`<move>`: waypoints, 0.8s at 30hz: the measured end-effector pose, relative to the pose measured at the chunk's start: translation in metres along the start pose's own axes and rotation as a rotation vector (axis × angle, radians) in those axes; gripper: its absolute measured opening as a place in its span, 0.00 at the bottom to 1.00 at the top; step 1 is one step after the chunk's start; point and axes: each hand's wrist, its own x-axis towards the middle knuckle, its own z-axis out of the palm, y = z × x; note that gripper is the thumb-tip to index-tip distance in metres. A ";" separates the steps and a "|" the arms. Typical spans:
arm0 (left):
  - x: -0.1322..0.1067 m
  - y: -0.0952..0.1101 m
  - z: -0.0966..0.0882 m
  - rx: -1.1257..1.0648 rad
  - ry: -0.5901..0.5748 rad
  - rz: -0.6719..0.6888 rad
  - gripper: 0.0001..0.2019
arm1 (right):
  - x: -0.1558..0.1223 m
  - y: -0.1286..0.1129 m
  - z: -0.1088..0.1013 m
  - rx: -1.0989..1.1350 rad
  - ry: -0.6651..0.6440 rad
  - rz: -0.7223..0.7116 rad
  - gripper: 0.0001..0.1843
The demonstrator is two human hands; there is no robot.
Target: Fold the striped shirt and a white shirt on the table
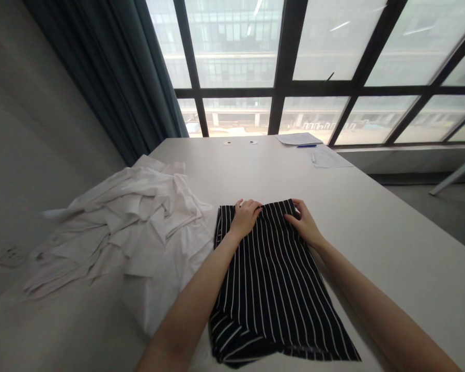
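My right hand (pixel 302 223) clamps the one-o'clock corner of the striped cloth (pixel 273 279); my left hand (pixel 247 217) curls over its eleven-o'clock edge, grip unclear. White heap (pixel 139 217) at nine.

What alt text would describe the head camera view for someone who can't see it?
A person's left hand and right hand hold the far edge of a black striped cloth lying on a white table. A rumpled heap of white cloth lies to the left; papers and a blue pen sit near the far end, before large windows.
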 end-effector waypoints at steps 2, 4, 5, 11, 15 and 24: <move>0.000 0.000 0.000 0.003 0.005 0.013 0.10 | 0.004 -0.001 -0.002 0.012 -0.018 0.052 0.26; 0.000 0.000 0.001 0.008 0.006 0.028 0.09 | 0.008 -0.002 -0.005 0.048 -0.058 0.134 0.27; 0.000 0.000 0.001 0.011 0.007 0.034 0.09 | 0.010 -0.002 -0.006 0.067 -0.076 0.169 0.25; -0.001 0.002 0.000 0.032 0.019 0.063 0.10 | 0.020 -0.003 -0.006 0.096 -0.137 0.209 0.16; -0.002 0.003 -0.001 0.057 0.027 0.057 0.10 | 0.024 -0.001 -0.001 0.075 -0.137 0.177 0.16; -0.003 0.004 0.003 0.172 0.040 -0.048 0.09 | 0.018 0.009 0.004 -0.168 0.116 -0.073 0.14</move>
